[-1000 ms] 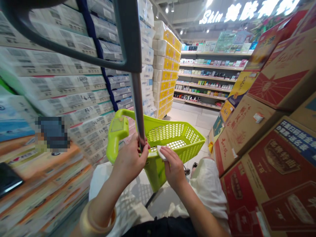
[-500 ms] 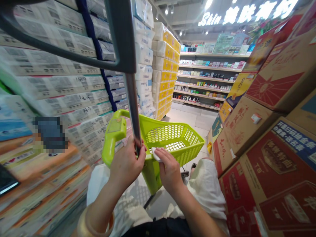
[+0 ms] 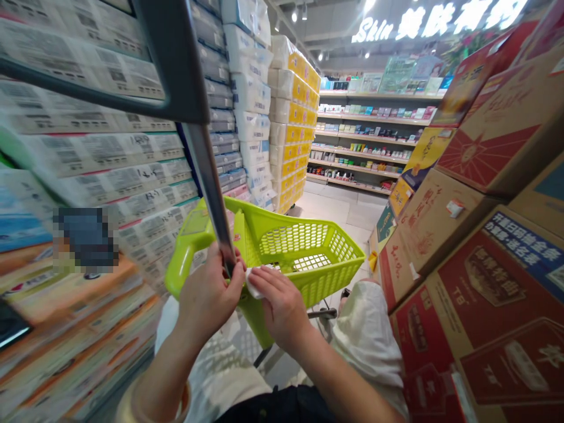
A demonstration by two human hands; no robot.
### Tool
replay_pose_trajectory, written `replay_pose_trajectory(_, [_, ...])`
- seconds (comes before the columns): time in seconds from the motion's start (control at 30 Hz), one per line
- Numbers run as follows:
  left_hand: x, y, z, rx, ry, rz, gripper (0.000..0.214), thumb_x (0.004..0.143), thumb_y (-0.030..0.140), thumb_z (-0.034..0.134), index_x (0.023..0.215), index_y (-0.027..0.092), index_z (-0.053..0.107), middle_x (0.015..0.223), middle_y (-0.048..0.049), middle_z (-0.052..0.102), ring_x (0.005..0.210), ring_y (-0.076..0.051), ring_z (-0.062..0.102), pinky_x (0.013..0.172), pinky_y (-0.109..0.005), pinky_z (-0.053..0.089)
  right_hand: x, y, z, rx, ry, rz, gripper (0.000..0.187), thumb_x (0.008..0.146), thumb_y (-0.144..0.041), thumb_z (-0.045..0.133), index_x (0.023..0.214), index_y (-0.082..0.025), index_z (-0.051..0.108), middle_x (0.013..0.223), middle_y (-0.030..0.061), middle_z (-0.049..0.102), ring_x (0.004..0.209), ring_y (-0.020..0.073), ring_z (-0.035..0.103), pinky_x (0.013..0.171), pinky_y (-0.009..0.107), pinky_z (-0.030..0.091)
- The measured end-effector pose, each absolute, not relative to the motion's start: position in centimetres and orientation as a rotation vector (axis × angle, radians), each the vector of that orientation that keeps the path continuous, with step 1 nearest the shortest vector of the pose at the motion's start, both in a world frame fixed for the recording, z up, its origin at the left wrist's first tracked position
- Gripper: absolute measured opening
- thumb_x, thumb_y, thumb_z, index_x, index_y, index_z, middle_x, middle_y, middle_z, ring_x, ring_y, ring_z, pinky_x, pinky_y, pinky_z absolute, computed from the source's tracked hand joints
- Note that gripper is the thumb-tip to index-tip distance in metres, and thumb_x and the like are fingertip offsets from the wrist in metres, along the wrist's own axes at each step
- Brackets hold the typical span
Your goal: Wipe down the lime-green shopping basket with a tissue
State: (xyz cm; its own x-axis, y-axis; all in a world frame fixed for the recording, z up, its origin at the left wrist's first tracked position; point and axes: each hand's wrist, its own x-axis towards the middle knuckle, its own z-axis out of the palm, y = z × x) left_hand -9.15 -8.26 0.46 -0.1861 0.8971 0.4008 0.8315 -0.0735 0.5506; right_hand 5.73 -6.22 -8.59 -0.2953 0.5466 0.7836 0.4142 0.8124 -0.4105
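My left hand (image 3: 211, 291) is closed around the lower end of a metal pole (image 3: 207, 182), which leans up to the left. A dark grey plastic handle (image 3: 180, 70) tops the pole. Close beside it, my right hand (image 3: 282, 302) presses a folded white tissue (image 3: 253, 286) against the near edge of a lime-green shopping basket (image 3: 341, 249). The part of the tissue under my fingers is hidden. Perforated walls surround the basket's inside, and a green grip (image 3: 178, 258) sticks out at its left end.
Stacked paper packs (image 3: 150, 170) rise on the left, with a pixelated device (image 3: 86, 235) on an orange pack. Cartons (image 3: 489, 282) are piled close on the right. Past the basket, tiled floor (image 3: 332, 208) leads to shelves (image 3: 365, 120) of small goods.
Both hands have shifted left, along with the pole and its handle, which tilts further left. The right hand with the tissue moved toward the left hand. The basket's grip end swung slightly left.
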Motion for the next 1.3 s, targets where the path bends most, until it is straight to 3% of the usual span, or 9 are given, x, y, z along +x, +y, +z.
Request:
replay_pose_trajectory(0.23, [-9.0,-8.6,0.4,1.936,2.069,1.109,0.026,0.082,0.043,0.043,0.097,0.022,0.049,0.077,-0.0004,0.068,0.061,-0.019,0.064,0.055,-0.029,0.044,7.9,-5.6,-10.5,-0.930,-1.793,0.043,0.043,0.089,-0.008,0.040,0.122,-0.019,0.064,0.118,0.0106,0.070,0.119,0.0235,0.062,0.102,0.046,0.052])
replay_pose_trajectory(0.43, [-9.0,-8.9,0.2,1.924,2.102,1.110,0.024,0.082,0.043,0.044,0.093,0.023,0.049,0.076,-0.0005,0.068,0.062,-0.020,0.064,0.056,-0.030,0.044,6.9,-6.8,-9.2,-0.682,-1.956,0.145,0.046,0.089,-0.010,0.041,0.131,-0.022,0.058,0.129,0.0066,0.065,0.126,0.0195,0.055,0.109,0.041,0.046])
replay_pose_trajectory(0.63, [-9.4,-9.2,0.2,1.927,2.077,1.134,0.023,0.082,0.043,0.044,0.091,0.023,0.048,0.079,-0.0001,0.069,0.062,-0.019,0.065,0.057,-0.029,0.044,8.3,-6.0,-10.8,-0.926,-1.795,0.075,0.046,0.088,-0.008,0.040,0.126,-0.022,0.063,0.121,0.0093,0.069,0.120,0.0221,0.060,0.104,0.045,0.050])
replay_pose_trajectory(0.83, [-9.1,-9.4,0.0,1.920,2.189,1.171,0.022,0.081,0.043,0.045,0.089,0.023,0.049,0.074,0.0003,0.068,0.060,-0.019,0.064,0.057,-0.030,0.044,7.9,-7.0,-10.3,-0.746,-1.931,0.124,0.049,0.089,-0.009,0.041,0.133,-0.023,0.057,0.129,0.0066,0.065,0.128,0.0200,0.054,0.108,0.042,0.047])
replay_pose_trajectory(1.0, [-9.0,-9.8,0.1,1.928,2.167,1.177,0.022,0.080,0.042,0.046,0.089,0.023,0.050,0.075,0.0009,0.069,0.059,-0.018,0.064,0.055,-0.028,0.044,8.2,-6.8,-10.2,-0.893,-1.829,0.078,0.044,0.089,-0.008,0.041,0.125,-0.020,0.063,0.120,0.0106,0.069,0.120,0.0227,0.061,0.104,0.045,0.051])
replay_pose_trajectory(1.2, [-9.1,-9.9,0.0,1.939,2.190,1.180,0.022,0.081,0.043,0.046,0.090,0.023,0.050,0.075,0.0010,0.070,0.058,-0.018,0.065,0.055,-0.028,0.044,7.6,-7.1,-9.7,-0.706,-1.954,0.142,0.047,0.089,-0.010,0.041,0.131,-0.022,0.059,0.128,0.0063,0.066,0.126,0.0195,0.056,0.108,0.041,0.047])
replay_pose_trajectory(1.3, [-9.2,-10.0,0.0,1.951,2.141,1.183,0.021,0.082,0.043,0.046,0.090,0.024,0.049,0.076,0.0010,0.070,0.059,-0.018,0.065,0.054,-0.028,0.044,7.8,-6.9,-10.0,-0.827,-1.879,0.118,0.046,0.089,-0.009,0.041,0.128,-0.021,0.061,0.123,0.0085,0.068,0.123,0.0217,0.059,0.105,0.044,0.050])
